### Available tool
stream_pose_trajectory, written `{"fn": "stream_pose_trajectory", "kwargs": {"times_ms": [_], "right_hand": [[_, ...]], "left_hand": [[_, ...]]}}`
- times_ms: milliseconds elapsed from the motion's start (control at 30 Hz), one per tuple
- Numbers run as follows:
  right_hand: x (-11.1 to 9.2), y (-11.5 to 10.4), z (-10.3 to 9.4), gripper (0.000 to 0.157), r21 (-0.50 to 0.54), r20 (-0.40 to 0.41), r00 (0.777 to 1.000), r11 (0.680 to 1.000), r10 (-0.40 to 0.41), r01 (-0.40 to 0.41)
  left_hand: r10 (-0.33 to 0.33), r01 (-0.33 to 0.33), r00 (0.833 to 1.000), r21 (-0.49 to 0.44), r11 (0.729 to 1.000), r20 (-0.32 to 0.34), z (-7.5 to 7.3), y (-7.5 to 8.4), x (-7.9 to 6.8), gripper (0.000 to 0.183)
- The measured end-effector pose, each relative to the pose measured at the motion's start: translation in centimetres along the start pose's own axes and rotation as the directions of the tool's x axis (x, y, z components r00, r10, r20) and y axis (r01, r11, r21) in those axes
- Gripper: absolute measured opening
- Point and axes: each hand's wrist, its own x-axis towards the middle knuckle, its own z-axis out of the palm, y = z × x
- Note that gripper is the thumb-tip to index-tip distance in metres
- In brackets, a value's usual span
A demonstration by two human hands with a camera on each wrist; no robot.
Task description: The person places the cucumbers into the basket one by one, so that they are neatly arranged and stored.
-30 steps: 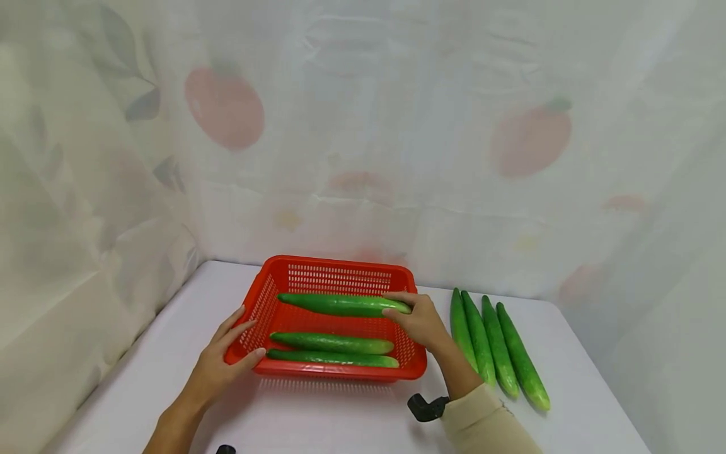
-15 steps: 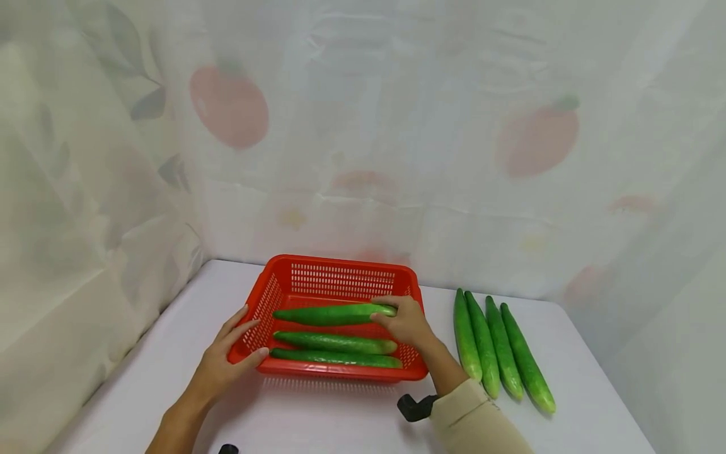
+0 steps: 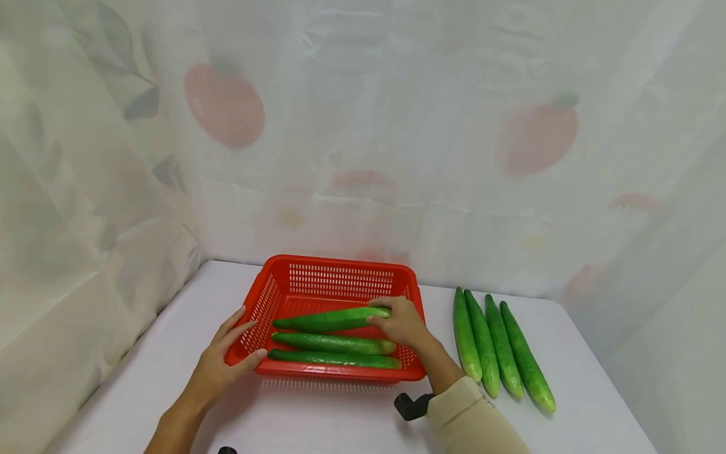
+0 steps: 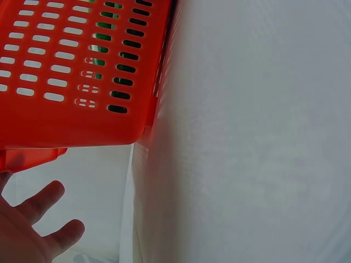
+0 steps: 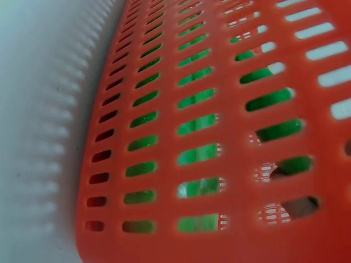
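Inside the red slotted basket [image 3: 340, 374], my right hand [image 3: 405, 323] pinches the pale right end of a long green cucumber [image 3: 326, 320]. This cucumber slants slightly, its left end lower in the head view. In front of it two more cucumbers, a middle one [image 3: 334, 343] and a front one [image 3: 334, 359], lie side by side along the basket. My left hand [image 3: 214, 367] is at the basket's left end with fingers spread, the thumb by the front left corner. The left wrist view shows its spread fingers [image 4: 44, 203] below the basket wall [image 4: 66, 126]. Slots in the basket wall [image 5: 164, 246] reveal green in the right wrist view.
Several cucumbers [image 3: 499, 347] lie in a row on the white table [image 3: 573, 378], right of the basket. A pale patterned curtain [image 3: 363, 126] hangs behind the table and along its sides. A black wrist device [image 3: 413, 407] sits by the right sleeve [image 3: 471, 416].
My right hand has brought its cucumber down and nearer, from the basket's back half to beside the other two. The left hand has stayed at the basket's left end.
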Motion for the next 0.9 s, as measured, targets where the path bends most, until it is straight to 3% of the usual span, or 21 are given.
{"fn": "stream_pose_trajectory", "kwargs": {"times_ms": [233, 633, 900], "right_hand": [[0.49, -0.05, 0.48, 0.025, -0.082, 0.061, 0.996, 0.995, 0.065, -0.06], [0.92, 0.26, 0.87, 0.021, -0.033, 0.085, 0.985, 0.989, 0.148, -0.146], [1.03, 0.32, 1.01, 0.019, -0.065, 0.118, 0.979, 0.985, 0.168, -0.161]], "left_hand": [[0.008, -0.008, 1.0, -0.013, 1.0, -0.001, -0.03, -0.04, 0.11, 0.055], [0.005, -0.005, 1.0, -0.015, 1.0, -0.001, 0.11, -0.26, -0.17, 0.055], [0.001, -0.001, 1.0, -0.013, 1.0, 0.0, 0.15, -0.18, -0.04, 0.055]]}}
